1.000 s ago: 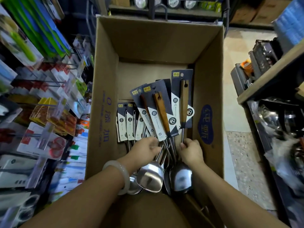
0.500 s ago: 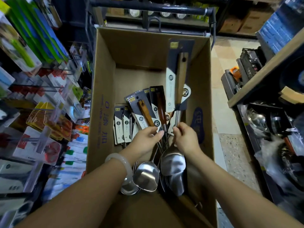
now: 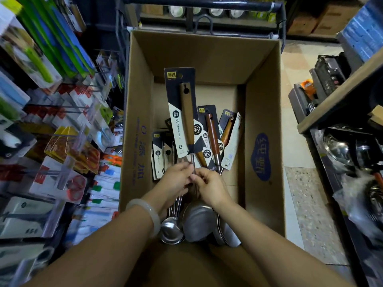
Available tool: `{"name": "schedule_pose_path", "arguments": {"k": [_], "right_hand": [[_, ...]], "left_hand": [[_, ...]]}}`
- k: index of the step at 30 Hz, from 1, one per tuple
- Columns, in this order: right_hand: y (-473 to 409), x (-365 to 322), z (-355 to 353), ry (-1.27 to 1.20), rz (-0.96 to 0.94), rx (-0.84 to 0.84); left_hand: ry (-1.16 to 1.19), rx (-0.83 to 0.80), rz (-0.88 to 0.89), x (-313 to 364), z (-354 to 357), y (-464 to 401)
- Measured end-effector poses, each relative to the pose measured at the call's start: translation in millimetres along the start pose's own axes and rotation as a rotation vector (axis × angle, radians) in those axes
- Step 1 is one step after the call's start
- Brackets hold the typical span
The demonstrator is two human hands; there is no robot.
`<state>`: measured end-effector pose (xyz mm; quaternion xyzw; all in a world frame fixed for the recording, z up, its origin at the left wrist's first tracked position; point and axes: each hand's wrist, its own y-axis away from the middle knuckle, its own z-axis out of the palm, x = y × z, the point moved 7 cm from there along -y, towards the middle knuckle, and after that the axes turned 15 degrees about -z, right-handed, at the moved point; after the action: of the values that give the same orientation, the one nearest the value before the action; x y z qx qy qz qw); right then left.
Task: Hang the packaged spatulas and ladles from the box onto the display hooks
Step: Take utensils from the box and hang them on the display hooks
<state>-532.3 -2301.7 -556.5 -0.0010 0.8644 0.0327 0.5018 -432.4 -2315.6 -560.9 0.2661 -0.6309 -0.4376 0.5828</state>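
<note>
Head view, both hands' grip pinching packaged spatula (image 3: pixel 187 121) shaft, left hand (image 3: pixel 176 179), right hand (image 3: pixel 209 186), above box (image 3: pixel 263 100).

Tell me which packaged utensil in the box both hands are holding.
The tallest one, with the light brown wooden handle: left hand and right hand pinch its metal shaft. The other packaged utensils lie lower in the box.

- To my left a display rack (image 3: pixel 62 112) crowded with packaged goods on hooks.
- To my right a wooden shelf (image 3: pixel 339 94) above steel bowls (image 3: pixel 339 150).
- Speckled terrazzo floor (image 3: pixel 306 195) on the right, paler tiles farther off.
- Dim shelving (image 3: pixel 207 15) at the far end.
</note>
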Motion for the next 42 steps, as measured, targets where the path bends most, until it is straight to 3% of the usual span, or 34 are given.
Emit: {"name": "schedule_pose_path", "arguments": {"k": [5, 13, 20, 23, 25, 28, 33, 37, 42], "right_hand": [[-19.3, -2.1, -11.5, -0.078, 0.051, 0.094], [-29.5, -8.1, -4.1, -0.180, 0.042, 0.103], [-36.8, -16.6, -10.9, -0.251, -0.011, 0.018], [-22.4, 28.3, -39.8, 0.029, 0.180, 0.108], [0.3, 65.6, -40.1, 0.246, 0.355, -0.060], [21.5, 96.2, -14.8, 0.303, 0.423, -0.305], [18.1, 109.5, -4.2, 0.410, 0.388, -0.291], [28.1, 119.1, -1.8, 0.501, 0.421, -0.417], [42.1, 109.2, -8.9, 0.357, 0.357, -0.345]], "left_hand": [[-0.130, -0.042, 0.029, -20.6, -1.8, -7.4], [-0.256, 0.127, 0.254, -11.7, -8.8, -14.2], [-0.396, 0.145, 0.277, -6.9, -17.5, -16.1], [-0.321, 0.152, 0.273, -2.0, -23.7, -15.4], [-0.298, 0.143, 0.273, -1.5, -27.0, -15.8], [-0.328, 0.166, 0.269, -3.1, -32.2, -19.0], [-0.380, 0.182, 0.259, -5.7, -33.7, -21.6], [-0.365, 0.194, 0.271, -2.4, -35.6, -18.5], [-0.365, 0.200, 0.292, 3.5, -38.4, -8.9]]}}
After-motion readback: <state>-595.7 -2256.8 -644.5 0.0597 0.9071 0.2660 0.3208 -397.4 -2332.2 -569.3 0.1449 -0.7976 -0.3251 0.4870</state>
